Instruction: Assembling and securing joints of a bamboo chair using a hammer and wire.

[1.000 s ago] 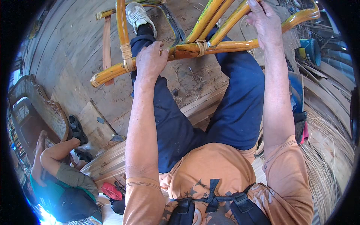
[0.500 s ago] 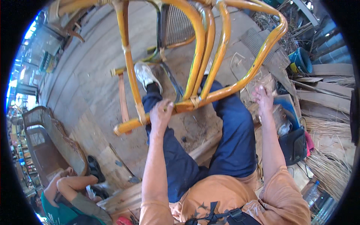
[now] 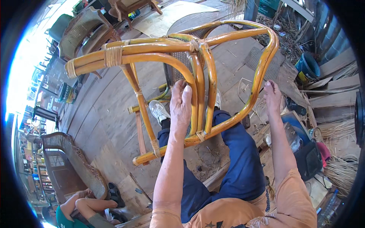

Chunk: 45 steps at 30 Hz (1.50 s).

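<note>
A glossy yellow-brown rattan chair frame (image 3: pixel 213 76) is tilted in front of me, its lower rail crossing over my legs. Pale cane bindings (image 3: pixel 113 56) wrap several of its joints. My left hand (image 3: pixel 180 104) reaches over the lower rail to the inner curved pole, thumb and fingers apart; whether the fingertips touch the pole is hard to tell. Just outside the rounded side loop, my right hand (image 3: pixel 273 98) is raised with loosely bent fingers and holds nothing visible. Behind the poles stands a dark woven cane panel (image 3: pixel 175 72), partly hidden.
At lower left, a person (image 3: pixel 81 209) sits by a carved cane-backed bench (image 3: pixel 72 163). Cane armchairs (image 3: pixel 85 32) stand at far left. A dark bucket (image 3: pixel 307 67), planks (image 3: pixel 334 98), loose cane strands (image 3: pixel 342 171) and a black bag (image 3: pixel 308 159) lie along the right.
My left hand has left the lower rail and moved up to the inner curved pole. The frame's upper part now shows lower in view. My right hand is nearer the side loop. The view has shifted.
</note>
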Each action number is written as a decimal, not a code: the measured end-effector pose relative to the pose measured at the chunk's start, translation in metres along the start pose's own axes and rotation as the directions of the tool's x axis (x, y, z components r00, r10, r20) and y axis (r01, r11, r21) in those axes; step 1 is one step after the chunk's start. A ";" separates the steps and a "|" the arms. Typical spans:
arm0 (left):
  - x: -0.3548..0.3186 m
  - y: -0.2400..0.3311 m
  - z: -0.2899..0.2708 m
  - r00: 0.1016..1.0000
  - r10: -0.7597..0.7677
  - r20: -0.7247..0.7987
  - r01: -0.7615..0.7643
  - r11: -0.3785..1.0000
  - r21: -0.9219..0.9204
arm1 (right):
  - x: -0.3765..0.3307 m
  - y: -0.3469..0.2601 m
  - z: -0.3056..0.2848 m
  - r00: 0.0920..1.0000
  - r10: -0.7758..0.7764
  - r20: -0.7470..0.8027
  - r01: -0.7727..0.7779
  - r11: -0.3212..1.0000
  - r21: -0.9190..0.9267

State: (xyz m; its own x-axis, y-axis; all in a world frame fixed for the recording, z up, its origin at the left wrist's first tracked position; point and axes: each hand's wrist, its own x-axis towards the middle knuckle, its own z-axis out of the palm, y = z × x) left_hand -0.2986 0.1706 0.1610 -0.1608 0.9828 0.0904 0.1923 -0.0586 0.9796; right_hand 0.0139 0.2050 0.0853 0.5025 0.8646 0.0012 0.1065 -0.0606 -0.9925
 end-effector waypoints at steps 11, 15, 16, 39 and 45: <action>0.039 -0.037 0.044 0.994 -0.036 -0.102 0.022 0.990 -0.137 | -0.026 -0.044 0.037 0.985 -0.161 0.067 0.147 0.973 0.180; 0.037 -0.041 0.036 0.980 -0.105 -0.168 0.106 0.994 -0.003 | 0.002 -0.014 0.011 0.999 0.012 -0.043 -0.002 0.970 0.244; 0.036 -0.043 0.037 0.983 -0.129 -0.128 0.121 0.990 -0.070 | 0.007 -0.007 0.005 0.994 0.080 -0.073 -0.057 0.960 0.273; 0.073 -0.033 -0.032 0.970 0.028 -0.242 0.011 0.988 0.156 | 0.015 0.003 0.026 0.879 -0.047 0.475 0.041 0.999 0.025; 0.084 -0.030 -0.081 0.941 0.167 -0.295 -0.007 0.880 0.475 | -0.038 -0.032 0.032 0.761 -0.109 0.640 -0.137 0.937 0.322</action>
State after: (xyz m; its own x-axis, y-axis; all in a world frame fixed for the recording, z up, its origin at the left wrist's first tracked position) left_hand -0.3963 0.2408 0.1539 -0.4050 0.8633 0.3012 0.6303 0.0250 0.7759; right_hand -0.0359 0.1904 0.1128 -0.1787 0.9834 0.0305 -0.2455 -0.0146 -0.9693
